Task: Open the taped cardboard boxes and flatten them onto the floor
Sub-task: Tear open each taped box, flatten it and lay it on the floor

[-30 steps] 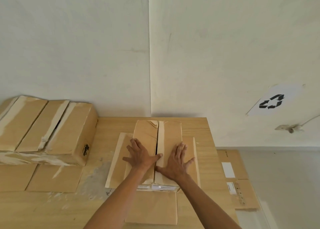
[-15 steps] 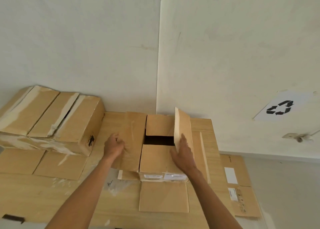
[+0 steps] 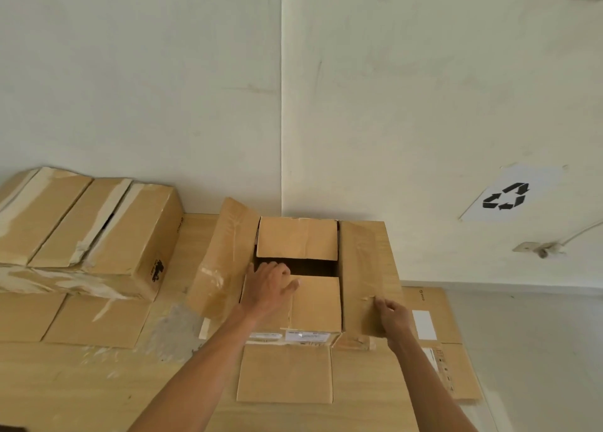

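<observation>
One opened box rests on wooden table by wall.

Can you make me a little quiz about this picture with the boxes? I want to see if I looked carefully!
1. True or false: the cardboard box in front of the person is taped shut.
2. What does the right hand grip? A) the box's right outer flap; B) a pair of scissors; C) a roll of tape.
3. Which hand lies on the box's near inner flap?

Key: 1) False: its outer flaps are folded out and a dark gap shows inside. 2) A. 3) The left hand.
</observation>
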Available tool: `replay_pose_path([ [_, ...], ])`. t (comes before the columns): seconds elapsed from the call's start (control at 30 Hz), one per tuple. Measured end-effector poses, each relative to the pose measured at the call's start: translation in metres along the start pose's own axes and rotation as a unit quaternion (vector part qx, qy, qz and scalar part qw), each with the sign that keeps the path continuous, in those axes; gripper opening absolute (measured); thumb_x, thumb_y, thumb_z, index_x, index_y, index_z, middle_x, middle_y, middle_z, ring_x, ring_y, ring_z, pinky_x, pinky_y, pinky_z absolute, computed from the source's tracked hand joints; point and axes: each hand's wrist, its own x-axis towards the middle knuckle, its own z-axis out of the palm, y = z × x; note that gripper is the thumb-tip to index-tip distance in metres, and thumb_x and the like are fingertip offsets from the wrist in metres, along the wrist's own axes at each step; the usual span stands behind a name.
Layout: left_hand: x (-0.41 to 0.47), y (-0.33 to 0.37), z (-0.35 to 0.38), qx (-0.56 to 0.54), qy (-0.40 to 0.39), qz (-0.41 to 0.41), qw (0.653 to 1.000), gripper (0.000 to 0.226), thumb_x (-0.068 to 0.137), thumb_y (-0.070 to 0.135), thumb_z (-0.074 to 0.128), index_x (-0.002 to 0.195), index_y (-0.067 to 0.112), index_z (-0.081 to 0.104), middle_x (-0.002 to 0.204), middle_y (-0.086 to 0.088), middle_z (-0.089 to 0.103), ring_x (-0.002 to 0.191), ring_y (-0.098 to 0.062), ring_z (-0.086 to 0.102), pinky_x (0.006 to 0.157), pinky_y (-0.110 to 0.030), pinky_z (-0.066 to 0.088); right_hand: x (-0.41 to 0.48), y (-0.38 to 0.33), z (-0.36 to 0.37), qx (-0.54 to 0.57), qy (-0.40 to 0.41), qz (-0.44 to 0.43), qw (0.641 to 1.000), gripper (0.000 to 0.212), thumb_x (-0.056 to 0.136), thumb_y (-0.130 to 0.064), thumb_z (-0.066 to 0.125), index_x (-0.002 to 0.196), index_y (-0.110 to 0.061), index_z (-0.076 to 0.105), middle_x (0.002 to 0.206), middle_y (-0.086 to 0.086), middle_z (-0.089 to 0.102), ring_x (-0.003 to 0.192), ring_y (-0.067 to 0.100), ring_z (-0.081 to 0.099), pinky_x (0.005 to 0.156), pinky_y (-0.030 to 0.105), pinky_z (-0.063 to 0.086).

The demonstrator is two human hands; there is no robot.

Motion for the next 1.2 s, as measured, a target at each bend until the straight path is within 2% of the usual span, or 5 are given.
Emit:
replay_pose_path([
  [0.13, -0.001, 0.01, -0.036, -0.084, 0.035, -0.01, 0.996, 0.046, 0.1, 0.056, 0.046, 0.076, 0.023, 0.065, 0.064, 0.012, 0.058, 0.055, -0.003, 0.053, 0.05, -0.02, 0.037, 0.0, -0.004, 0.008, -0.111, 0.005, -0.042, 0.993, 0.055, 0.097, -0.02, 0.063, 0.147, -0.011, 0.042, 0.139, 0.017, 0.056, 0.13, 0.036, 0.049, 0.106, 0.05, 0.045],
  [0.37, -0.033, 0.009, -0.066, -0.189, -0.333, -0.11, 0.917, 0.059, 0.085, 0.041, 0.078, 0.135, 0.022, 0.055, 0.13, 0.001, 0.061, 0.114, -0.015, 0.061, 0.101, -0.035, 0.051, -0.005, -0.028, 0.028, -0.209, 0.036, -0.264, 0.941, 0.056, 0.094, -0.03, 0.065, 0.143, -0.017, 0.041, 0.151, 0.011, 0.041, 0.137, 0.034, 0.044, 0.112, 0.054, 0.04],
  [0.6, -0.084, 0.008, -0.006, -0.105, -0.25, -0.018, 0.962, 0.14, 0.05, 0.08, 0.077, 0.161, 0.029, 0.007, 0.169, 0.001, 0.001, 0.156, -0.024, -0.004, 0.126, -0.051, 0.005, -0.003, -0.031, 0.066, -0.426, -0.056, -0.273, 0.86, 0.125, 0.069, -0.079, 0.067, 0.16, -0.021, 0.004, 0.169, 0.003, -0.003, 0.156, 0.028, 0.0, 0.117, 0.066, 0.008],
  [1.0, -0.091, -0.028, 0.031, -0.084, -0.153, 0.045, 0.984, 0.116, 0.061, 0.058, 0.085, 0.155, 0.019, 0.03, 0.156, -0.002, 0.035, 0.145, -0.019, 0.033, 0.118, -0.028, 0.023, -0.025, -0.056, 0.081, -0.521, 0.09, -0.391, 0.753, 0.063, 0.087, -0.044, 0.07, 0.135, -0.009, 0.049, 0.145, 0.016, 0.044, 0.128, 0.032, 0.047, 0.106, 0.049, 0.043],
  [1.2, -0.091, -0.032, 0.028, -0.078, -0.178, 0.045, 0.98, 0.102, 0.067, 0.053, 0.085, 0.152, 0.022, 0.039, 0.153, 0.001, 0.038, 0.143, -0.017, 0.035, 0.118, -0.029, 0.029, -0.034, -0.069, 0.125, -0.549, -0.231, -0.359, 0.718, 0.067, 0.095, -0.021, 0.064, 0.154, -0.008, 0.033, 0.158, 0.011, 0.033, 0.146, 0.029, 0.033, 0.119, 0.039, 0.032],
])
